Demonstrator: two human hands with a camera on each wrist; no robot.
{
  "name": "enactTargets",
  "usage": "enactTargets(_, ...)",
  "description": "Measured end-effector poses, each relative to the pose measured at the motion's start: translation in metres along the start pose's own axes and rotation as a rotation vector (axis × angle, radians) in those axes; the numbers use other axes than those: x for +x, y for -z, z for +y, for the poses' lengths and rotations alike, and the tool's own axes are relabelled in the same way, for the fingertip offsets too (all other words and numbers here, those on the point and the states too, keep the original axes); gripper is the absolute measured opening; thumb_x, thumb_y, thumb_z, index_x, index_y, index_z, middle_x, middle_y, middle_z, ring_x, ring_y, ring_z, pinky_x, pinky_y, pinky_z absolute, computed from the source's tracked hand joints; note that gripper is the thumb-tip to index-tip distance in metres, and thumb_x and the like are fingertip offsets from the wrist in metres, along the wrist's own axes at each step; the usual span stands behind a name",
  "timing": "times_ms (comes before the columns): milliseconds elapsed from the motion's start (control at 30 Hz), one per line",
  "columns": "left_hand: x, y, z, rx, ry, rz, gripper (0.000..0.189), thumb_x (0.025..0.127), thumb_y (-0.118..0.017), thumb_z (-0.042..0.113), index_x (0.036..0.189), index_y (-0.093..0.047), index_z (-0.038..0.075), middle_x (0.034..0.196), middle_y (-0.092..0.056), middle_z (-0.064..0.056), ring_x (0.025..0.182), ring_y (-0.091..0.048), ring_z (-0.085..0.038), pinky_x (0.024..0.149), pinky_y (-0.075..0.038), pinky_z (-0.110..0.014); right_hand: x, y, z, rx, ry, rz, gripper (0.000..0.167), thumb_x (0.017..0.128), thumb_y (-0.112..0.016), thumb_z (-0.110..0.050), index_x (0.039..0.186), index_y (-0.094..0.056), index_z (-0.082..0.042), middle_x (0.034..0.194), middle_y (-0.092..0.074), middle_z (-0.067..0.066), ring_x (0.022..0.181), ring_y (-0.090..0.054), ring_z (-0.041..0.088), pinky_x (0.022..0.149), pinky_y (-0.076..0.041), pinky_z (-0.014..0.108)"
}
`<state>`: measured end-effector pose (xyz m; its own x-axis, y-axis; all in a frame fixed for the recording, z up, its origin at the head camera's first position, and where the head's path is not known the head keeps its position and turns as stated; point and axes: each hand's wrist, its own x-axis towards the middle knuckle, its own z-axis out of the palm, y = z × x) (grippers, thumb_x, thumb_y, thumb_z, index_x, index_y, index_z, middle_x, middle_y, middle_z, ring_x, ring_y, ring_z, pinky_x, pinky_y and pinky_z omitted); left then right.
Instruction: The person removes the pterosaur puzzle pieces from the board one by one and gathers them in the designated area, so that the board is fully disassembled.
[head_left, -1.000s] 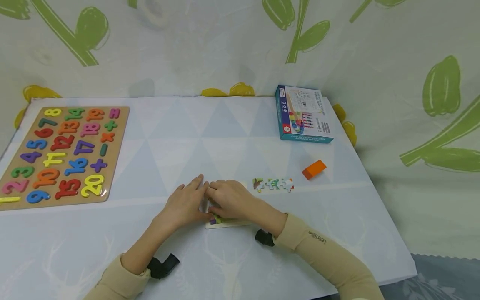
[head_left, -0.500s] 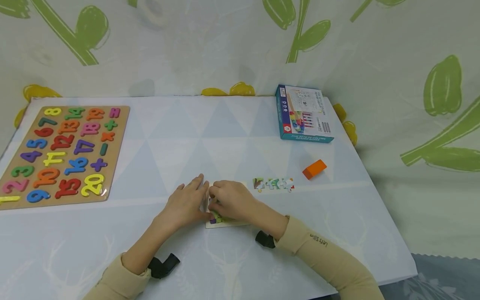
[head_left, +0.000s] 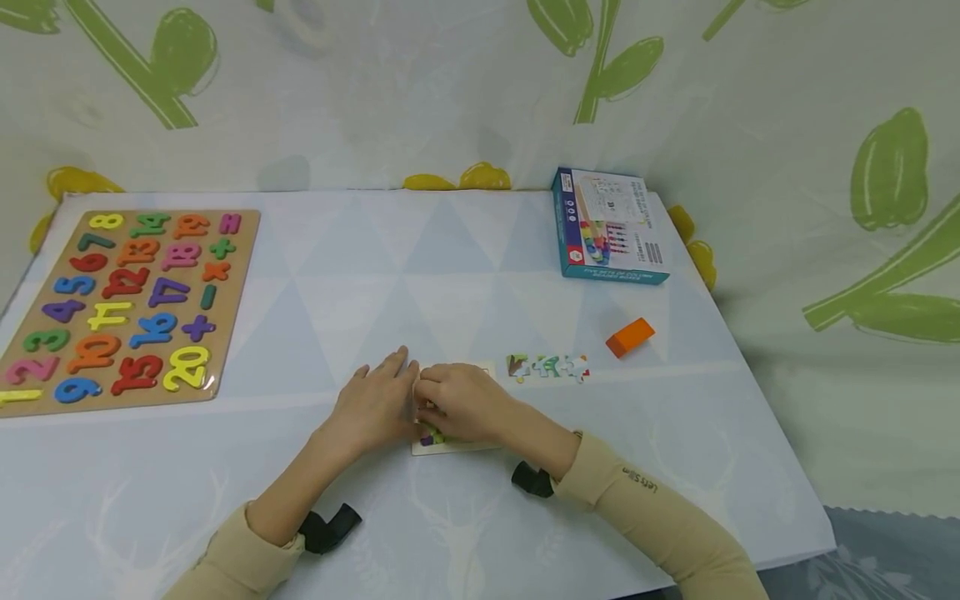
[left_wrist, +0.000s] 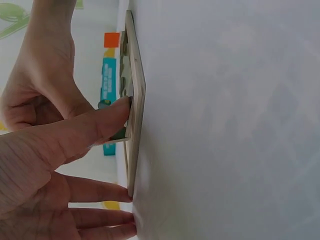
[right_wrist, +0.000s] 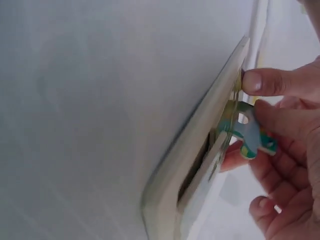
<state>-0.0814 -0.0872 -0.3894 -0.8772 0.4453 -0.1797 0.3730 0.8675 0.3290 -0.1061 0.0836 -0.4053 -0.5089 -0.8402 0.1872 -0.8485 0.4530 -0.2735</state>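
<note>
A small wooden jigsaw tray (head_left: 453, 448) lies on the table under both hands in the head view, mostly covered by them. My right hand (head_left: 465, 404) pinches a green and pale blue jigsaw piece (right_wrist: 252, 137), held tilted up from the tray surface in the right wrist view. A flat section (right_wrist: 197, 210) in the tray has its edge raised above the frame. My left hand (head_left: 371, 404) is at the tray's left side. Its thumb (left_wrist: 95, 127) presses on the tray edge, while its straight fingers (left_wrist: 100, 192) touch down beside the tray.
A few joined jigsaw pieces (head_left: 547, 367) lie right of the tray. Beyond them are an orange block (head_left: 630, 337) and a blue-edged box (head_left: 611, 225). A wooden number board (head_left: 142, 308) lies on the left. Behind the table hangs a leaf-patterned cloth (head_left: 360, 92).
My right fingers shift slightly over the tray, still pinching at the same spot. The left hand stays almost in place, and the other things on the table are unmoved.
</note>
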Motion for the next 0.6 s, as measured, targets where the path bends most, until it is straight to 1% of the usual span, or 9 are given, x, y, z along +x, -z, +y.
enactTargets(100, 0.0013, 0.0006, 0.0004, 0.013, 0.01, -0.011, 0.08, 0.074, -0.08, 0.039, 0.132, -0.052, -0.008, 0.143, -0.044, -0.029, 0.133, -0.044, -0.038, 0.1, -0.04, -0.063, -0.0007, 0.0014, 0.0005, 0.101, -0.061, -0.031, 0.007, 0.084, -0.073, -0.016, 0.079, -0.067, -0.014, 0.075, -0.063, -0.005, 0.065, -0.055, 0.005, 0.063, -0.045, 0.016)
enactTargets(167, 0.0019, 0.0007, 0.0005, 0.016, 0.016, -0.022, 0.081, 0.073, -0.081, 0.04, 0.132, -0.051, -0.008, 0.143, -0.043, -0.029, 0.133, -0.044, -0.038, 0.101, -0.04, -0.063, -0.0009, 0.0012, 0.0019, 0.132, -0.107, -0.028, 0.007, 0.083, -0.074, -0.017, 0.079, -0.069, -0.014, 0.073, -0.063, -0.005, 0.064, -0.054, 0.006, 0.061, -0.043, 0.016)
enactTargets(233, 0.0022, 0.0007, 0.0005, 0.019, 0.016, -0.03, 0.082, 0.072, -0.082, 0.04, 0.132, -0.051, -0.007, 0.144, -0.043, -0.029, 0.134, -0.044, -0.038, 0.1, -0.04, -0.063, -0.0009, 0.0009, 0.0034, 0.109, -0.127, -0.011, 0.007, 0.083, -0.074, -0.019, 0.082, -0.07, -0.014, 0.074, -0.064, -0.004, 0.066, -0.055, 0.007, 0.061, -0.044, 0.016)
enactTargets(300, 0.0022, 0.0004, 0.0005, 0.022, 0.011, -0.034, 0.083, 0.071, -0.083, 0.04, 0.132, -0.051, -0.007, 0.144, -0.043, -0.029, 0.134, -0.044, -0.038, 0.1, -0.04, -0.063, -0.001, 0.0002, 0.005, 0.042, -0.112, 0.006, 0.006, 0.083, -0.074, -0.019, 0.084, -0.072, -0.014, 0.077, -0.065, -0.004, 0.069, -0.057, 0.008, 0.063, -0.046, 0.018)
enactTargets(367, 0.0019, 0.0003, 0.0006, 0.028, 0.006, -0.033, 0.083, 0.071, -0.083, 0.04, 0.132, -0.051, -0.006, 0.144, -0.043, -0.029, 0.133, -0.044, -0.038, 0.1, -0.04, -0.063, -0.0011, -0.001, 0.0063, -0.022, -0.079, 0.008, 0.007, 0.083, -0.074, -0.021, 0.086, -0.074, -0.014, 0.08, -0.066, -0.005, 0.071, -0.059, 0.008, 0.065, -0.048, 0.021)
enactTargets(467, 0.0014, 0.0003, 0.0009, 0.031, 0.001, -0.026, 0.082, 0.072, -0.083, 0.04, 0.132, -0.052, -0.007, 0.143, -0.043, -0.029, 0.133, -0.044, -0.038, 0.1, -0.04, -0.062, -0.0013, -0.0009, 0.0068, -0.049, -0.07, -0.036, 0.013, 0.083, -0.074, -0.027, 0.088, -0.076, -0.015, 0.082, -0.065, -0.005, 0.073, -0.059, 0.009, 0.066, -0.049, 0.023)
enactTargets(600, 0.0009, 0.0007, 0.0011, 0.037, -0.006, -0.016, 0.081, 0.073, -0.082, 0.04, 0.131, -0.052, -0.007, 0.143, -0.044, -0.029, 0.133, -0.045, -0.038, 0.1, -0.041, -0.062, 0.0005, 0.002, 0.0059, -0.003, -0.14, -0.133, 0.025, 0.082, -0.075, -0.035, 0.095, -0.076, -0.014, 0.086, -0.065, -0.003, 0.075, -0.058, 0.01, 0.068, -0.05, 0.024)
